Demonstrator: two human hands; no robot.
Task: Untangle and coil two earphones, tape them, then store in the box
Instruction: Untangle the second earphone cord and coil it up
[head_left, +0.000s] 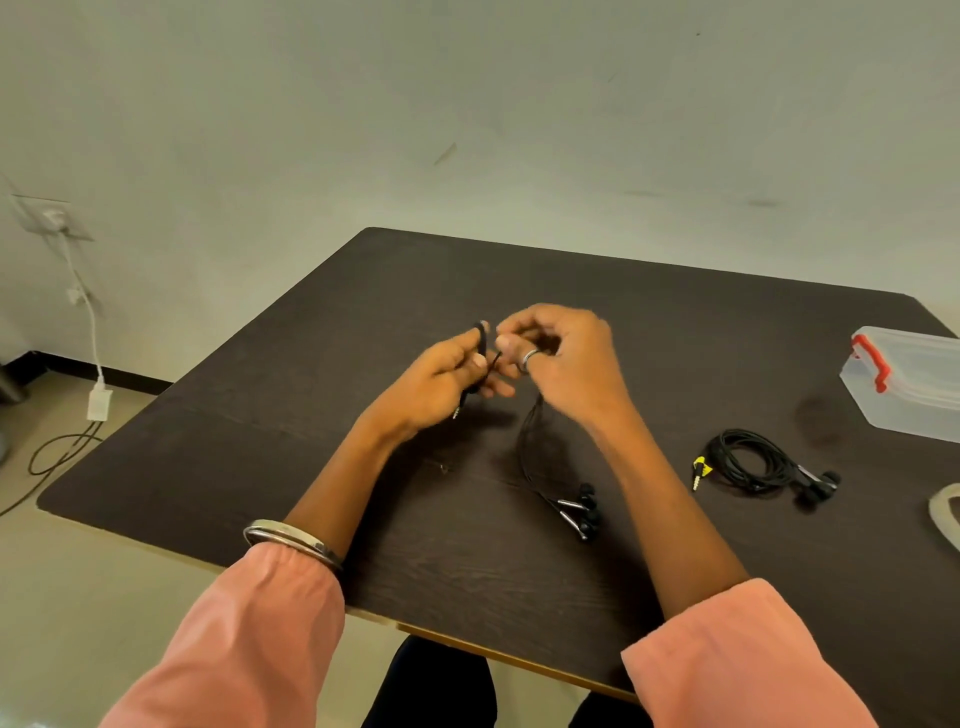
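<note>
1. The left hand pinches the plug end of the second earphone's cable, fingers curled round a first small loop, the plug hanging just below the palm.
2. The right hand, touching the left, has fingers curled on the same cable and feeds it over.
3. From the hands the cable drops to the table; its earbuds lie nearer the person than the hands.
4. The step in hand looks like coiling the second earphone.
5. The coiled earphone lies right of the hands; the box stands beyond it.
6. Next: keep winding even loops, holding them pinched so they do not spring open before taping.
</note>
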